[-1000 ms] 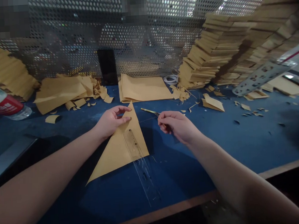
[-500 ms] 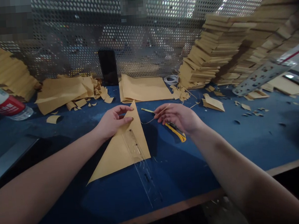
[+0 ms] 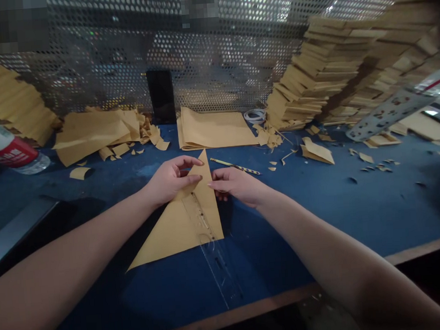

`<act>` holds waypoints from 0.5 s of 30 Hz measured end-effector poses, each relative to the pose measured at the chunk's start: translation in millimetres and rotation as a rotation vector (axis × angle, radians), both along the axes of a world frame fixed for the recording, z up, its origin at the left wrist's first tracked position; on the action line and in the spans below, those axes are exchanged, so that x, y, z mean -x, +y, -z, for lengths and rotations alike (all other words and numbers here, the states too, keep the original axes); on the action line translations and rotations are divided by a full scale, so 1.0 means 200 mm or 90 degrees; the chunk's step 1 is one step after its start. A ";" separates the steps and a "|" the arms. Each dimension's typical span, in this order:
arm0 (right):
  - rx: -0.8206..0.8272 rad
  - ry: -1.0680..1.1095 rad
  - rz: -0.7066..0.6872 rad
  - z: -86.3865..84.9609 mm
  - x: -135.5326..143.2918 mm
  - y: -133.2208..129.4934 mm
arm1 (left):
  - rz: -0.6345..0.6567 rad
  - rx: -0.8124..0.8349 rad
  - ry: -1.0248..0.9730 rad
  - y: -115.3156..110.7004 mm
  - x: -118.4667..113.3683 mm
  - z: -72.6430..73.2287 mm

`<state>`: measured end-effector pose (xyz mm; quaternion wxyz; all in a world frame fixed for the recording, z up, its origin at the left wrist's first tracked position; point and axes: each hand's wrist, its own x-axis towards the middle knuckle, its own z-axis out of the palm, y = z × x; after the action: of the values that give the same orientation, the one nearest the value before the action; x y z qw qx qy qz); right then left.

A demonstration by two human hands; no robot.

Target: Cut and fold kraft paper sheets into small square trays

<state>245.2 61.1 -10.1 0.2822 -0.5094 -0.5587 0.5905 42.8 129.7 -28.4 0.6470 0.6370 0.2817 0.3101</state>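
Observation:
A folded sheet of brown paper (image 3: 179, 228) lies slanted on the blue table, its pointed tip facing away from me. My left hand (image 3: 171, 178) grips the upper left edge, thumb on top. At the opposite edge, my right hand (image 3: 234, 184) has its thumb and fingers closed on the paper; its lower fingers are partly hidden. A clear plastic ruler (image 3: 213, 256) overlaps the sheet and runs toward the table's front. Just beyond my right hand lies a patterned pencil (image 3: 239, 167). The yellow utility knife cannot be seen.
A folded brown paper stack (image 3: 217, 130) sits behind my hands, beside an upright black phone (image 3: 161, 96). Tall paper piles (image 3: 312, 78) lean at the right. A water bottle (image 3: 11, 152) is at left, a patterned tumbler (image 3: 385, 113) at right. Paper scraps (image 3: 150, 132) are scattered about.
My right hand has moved left from beside the sheet onto its right edge. The yellow knife and thin strip at that hand are out of sight, and more of the pencil shows.

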 end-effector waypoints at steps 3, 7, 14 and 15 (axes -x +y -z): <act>-0.056 -0.072 -0.010 -0.01 -0.03 -0.01 | 0.026 -0.022 0.037 0.00 0.00 -0.01; -0.102 -0.159 -0.012 -0.03 -0.05 -0.03 | 0.103 -0.039 0.099 -0.01 0.00 -0.01; -0.122 -0.172 -0.023 -0.03 -0.05 -0.05 | 0.118 -0.052 0.137 -0.01 0.00 0.00; -0.125 -0.166 -0.023 -0.03 -0.05 -0.05 | 0.119 -0.055 0.140 -0.02 0.00 0.00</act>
<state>255.4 51.3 -4.6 0.2452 -0.5414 -0.6547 0.4670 42.8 126.7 -27.4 0.6100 0.7181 0.2768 0.1886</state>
